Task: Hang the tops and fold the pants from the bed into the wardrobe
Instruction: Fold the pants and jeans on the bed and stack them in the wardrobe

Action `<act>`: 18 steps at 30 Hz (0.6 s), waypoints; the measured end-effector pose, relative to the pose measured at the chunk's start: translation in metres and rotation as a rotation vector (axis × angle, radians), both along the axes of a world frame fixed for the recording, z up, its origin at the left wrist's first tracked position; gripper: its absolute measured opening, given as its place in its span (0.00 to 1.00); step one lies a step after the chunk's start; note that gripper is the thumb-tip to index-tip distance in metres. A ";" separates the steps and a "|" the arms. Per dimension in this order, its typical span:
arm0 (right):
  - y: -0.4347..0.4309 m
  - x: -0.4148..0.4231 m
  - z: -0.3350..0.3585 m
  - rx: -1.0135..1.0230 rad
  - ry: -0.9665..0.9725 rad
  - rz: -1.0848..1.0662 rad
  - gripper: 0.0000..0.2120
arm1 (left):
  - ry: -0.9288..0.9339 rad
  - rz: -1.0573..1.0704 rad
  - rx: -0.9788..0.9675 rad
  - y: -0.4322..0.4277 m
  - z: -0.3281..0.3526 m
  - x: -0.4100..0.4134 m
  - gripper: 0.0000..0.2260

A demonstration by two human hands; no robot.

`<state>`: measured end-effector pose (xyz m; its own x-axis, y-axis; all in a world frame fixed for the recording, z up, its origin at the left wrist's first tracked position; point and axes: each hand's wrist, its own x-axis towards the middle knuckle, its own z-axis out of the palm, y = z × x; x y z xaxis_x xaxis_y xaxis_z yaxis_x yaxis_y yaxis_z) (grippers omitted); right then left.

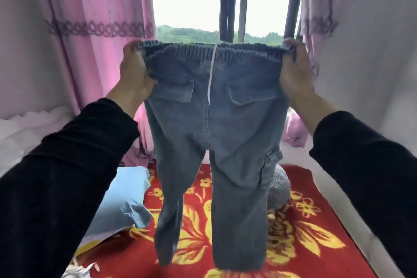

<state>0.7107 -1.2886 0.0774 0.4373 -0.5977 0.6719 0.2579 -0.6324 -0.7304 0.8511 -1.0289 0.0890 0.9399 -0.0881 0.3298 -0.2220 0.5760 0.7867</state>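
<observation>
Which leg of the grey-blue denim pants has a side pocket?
The leg below the right hand: cargo pocket on its outer side; the other leg shows none.

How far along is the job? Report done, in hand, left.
Done: nothing shows; the wardrobe is out of view. In hand: left hand and right hand grip the jeans by the waistband, hanging unfolded. Left: fold them; a blue garment and a grey item lie on the bed.

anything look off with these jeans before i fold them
One thing: a white strip hangs loose from the middle of the waistband down the seat of the jeans. I cannot tell if it is a drawstring or a tag. Otherwise they hang straight, with the left hand and right hand gripping the waistband ends.
</observation>
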 end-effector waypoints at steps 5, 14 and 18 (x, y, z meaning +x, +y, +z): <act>0.015 -0.021 -0.006 0.008 -0.079 -0.042 0.16 | -0.039 0.023 -0.104 0.011 -0.010 -0.030 0.10; 0.061 -0.122 -0.144 0.099 0.146 0.003 0.14 | 0.156 0.178 0.060 0.058 -0.164 -0.132 0.14; 0.074 -0.179 -0.237 0.171 0.325 0.020 0.13 | 0.325 0.233 0.227 0.084 -0.270 -0.191 0.09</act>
<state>0.5319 -1.2144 -0.1600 0.6239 -0.6788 0.3873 0.0060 -0.4914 -0.8709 0.6600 -0.9445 -0.1808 0.9948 0.1017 0.0110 -0.0456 0.3450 0.9375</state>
